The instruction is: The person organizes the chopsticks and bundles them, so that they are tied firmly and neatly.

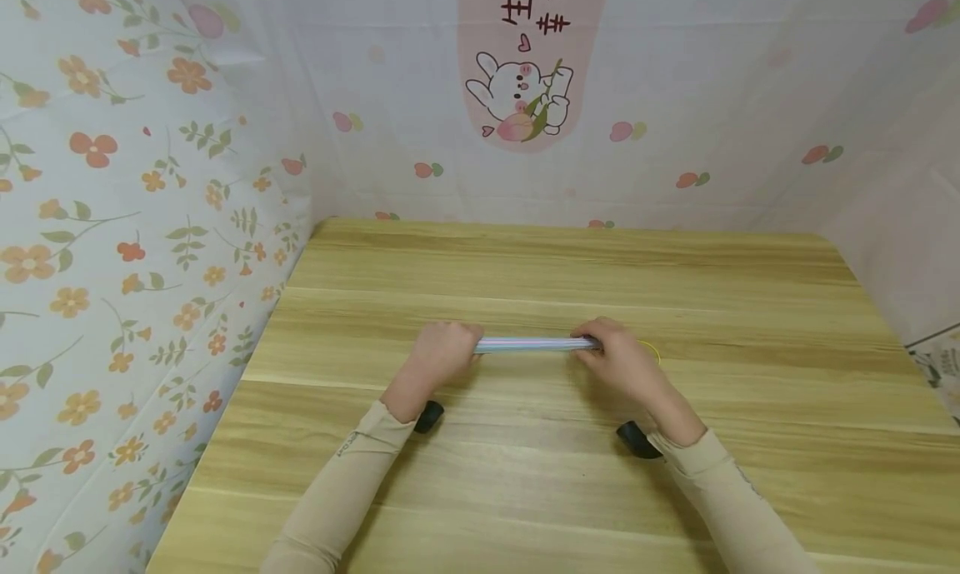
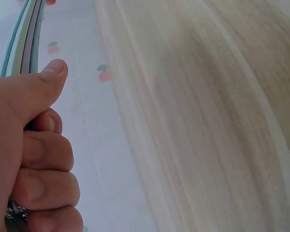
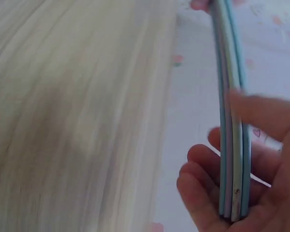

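Note:
A narrow bundle of thin, layered strips in pastel blue, green and lilac is held level above the table, spanning both hands. My left hand grips its left end, with the fingers curled round it, as the left wrist view shows. My right hand holds the right end. In the right wrist view, the thumb lies across the strips and the fingers bend behind them. A thin yellow loop shows beside the right hand. Under the left hand's fingers, a dark, glittery patch is partly hidden.
The wood-grain table extends all around the hands. A floral cloth hangs at the left, and a white printed cloth hangs behind the table. Black pieces sit under the left wrist and the right wrist.

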{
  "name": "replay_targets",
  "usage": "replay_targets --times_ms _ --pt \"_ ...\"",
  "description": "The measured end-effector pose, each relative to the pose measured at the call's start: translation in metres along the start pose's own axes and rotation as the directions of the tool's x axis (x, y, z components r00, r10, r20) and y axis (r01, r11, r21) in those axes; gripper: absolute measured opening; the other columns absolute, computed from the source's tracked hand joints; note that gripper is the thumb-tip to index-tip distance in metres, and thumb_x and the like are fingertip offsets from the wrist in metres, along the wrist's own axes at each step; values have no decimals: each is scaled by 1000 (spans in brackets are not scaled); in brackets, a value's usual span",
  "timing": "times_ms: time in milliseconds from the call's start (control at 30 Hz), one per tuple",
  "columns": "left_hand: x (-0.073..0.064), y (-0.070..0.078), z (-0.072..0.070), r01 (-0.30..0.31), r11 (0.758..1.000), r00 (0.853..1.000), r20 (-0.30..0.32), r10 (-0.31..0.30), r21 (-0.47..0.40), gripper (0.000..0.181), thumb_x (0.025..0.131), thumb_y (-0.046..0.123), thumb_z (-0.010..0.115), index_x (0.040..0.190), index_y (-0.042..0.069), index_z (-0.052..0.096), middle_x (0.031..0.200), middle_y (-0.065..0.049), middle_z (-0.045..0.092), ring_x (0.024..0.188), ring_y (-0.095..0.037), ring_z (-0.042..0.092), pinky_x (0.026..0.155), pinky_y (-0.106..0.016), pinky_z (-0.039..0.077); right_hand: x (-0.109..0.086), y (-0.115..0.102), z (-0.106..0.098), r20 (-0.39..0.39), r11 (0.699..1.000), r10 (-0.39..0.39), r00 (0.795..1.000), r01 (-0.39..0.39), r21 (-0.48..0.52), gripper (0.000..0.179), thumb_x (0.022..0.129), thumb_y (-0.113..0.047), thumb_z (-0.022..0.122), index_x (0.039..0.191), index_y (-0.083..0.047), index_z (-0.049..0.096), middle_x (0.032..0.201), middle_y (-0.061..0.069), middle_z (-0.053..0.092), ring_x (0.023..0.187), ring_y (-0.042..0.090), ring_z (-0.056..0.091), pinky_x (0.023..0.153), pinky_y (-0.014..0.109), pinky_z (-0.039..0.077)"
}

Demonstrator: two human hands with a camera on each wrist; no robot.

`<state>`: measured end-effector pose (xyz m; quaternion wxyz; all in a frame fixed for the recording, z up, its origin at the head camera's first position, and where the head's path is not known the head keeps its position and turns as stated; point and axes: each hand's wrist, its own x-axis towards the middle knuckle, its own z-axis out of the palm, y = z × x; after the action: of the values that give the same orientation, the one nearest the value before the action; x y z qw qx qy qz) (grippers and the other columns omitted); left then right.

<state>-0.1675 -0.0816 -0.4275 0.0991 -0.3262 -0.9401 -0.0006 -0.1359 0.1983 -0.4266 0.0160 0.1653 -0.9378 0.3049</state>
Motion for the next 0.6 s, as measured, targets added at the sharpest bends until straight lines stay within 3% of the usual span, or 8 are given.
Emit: replay_targets --times_ms 133,267,433,600 --pt "0 0 -2 7 1000 1000 -13 -7 11 27 84 24 71 69 12 51 55 3 49 47 -8 38 39 -28 41 0 2 -4 -35 977 99 994 -91 195 39 95 -27 58 122 1 59 115 16 61 104 31 59 86 46 50" --pt "0 2 -3 0 1000 999 -50 0 19 27 85 25 71 70 12 52 56 3 52 46 -8 39 39 -27 41 1 4 -2 -85 940 167 982 -132 315 44 100 -34 47 126 0 57 121 18 62 110 33 58 89 50 48" --pt "2 4 -5 9 1000 999 -33 -9 21 25 85 29 71 75 11 57 65 0 63 48 -9 50 41 -27 44 0 3 2 -116 914 195 974 -137 383 41 100 -34 47 125 -3 59 125 16 61 115 32 57 95 50 45" --pt "2 6 -8 40 999 999 -16 -40 25 27 83 31 74 77 9 59 69 -3 65 52 -13 59 44 -28 48 -1 -3 3 -168 922 168 971 -95 376 35 99 -28 50 122 -4 62 124 15 62 116 31 56 96 49 44"
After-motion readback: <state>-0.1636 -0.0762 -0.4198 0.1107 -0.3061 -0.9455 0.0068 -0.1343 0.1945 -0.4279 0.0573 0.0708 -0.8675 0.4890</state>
